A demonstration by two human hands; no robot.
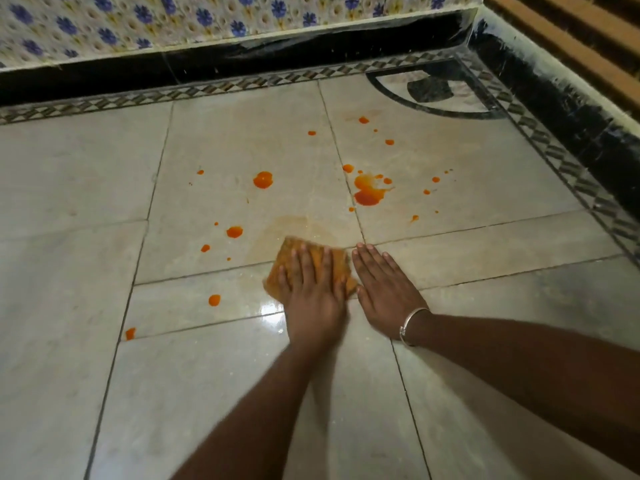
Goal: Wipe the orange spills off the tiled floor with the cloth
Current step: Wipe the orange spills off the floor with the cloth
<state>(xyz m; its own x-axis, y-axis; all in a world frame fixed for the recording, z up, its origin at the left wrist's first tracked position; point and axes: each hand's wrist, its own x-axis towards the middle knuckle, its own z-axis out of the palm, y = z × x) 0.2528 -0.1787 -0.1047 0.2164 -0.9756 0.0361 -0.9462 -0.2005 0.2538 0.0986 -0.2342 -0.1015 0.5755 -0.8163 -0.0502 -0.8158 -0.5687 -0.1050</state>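
An orange-stained cloth [277,271] lies on the pale tiled floor [485,265] at the centre. My left hand [313,292] presses flat on it with straight fingers, slightly blurred. My right hand [384,285], with a silver bangle at the wrist, rests flat on the bare tile just right of the cloth. Orange spills dot the floor beyond: a large splash [369,190], a round drop [263,179], smaller drops [234,232] to the left and one [214,300] near the cloth. A faint smeared patch [294,226] lies above the cloth.
A black skirting [207,69] under flower-patterned wall tiles [138,22] runs along the back, and another black skirting [571,109] closes the right side. A patterned border strip [242,83] edges the floor. Wooden slats [588,26] show at top right.
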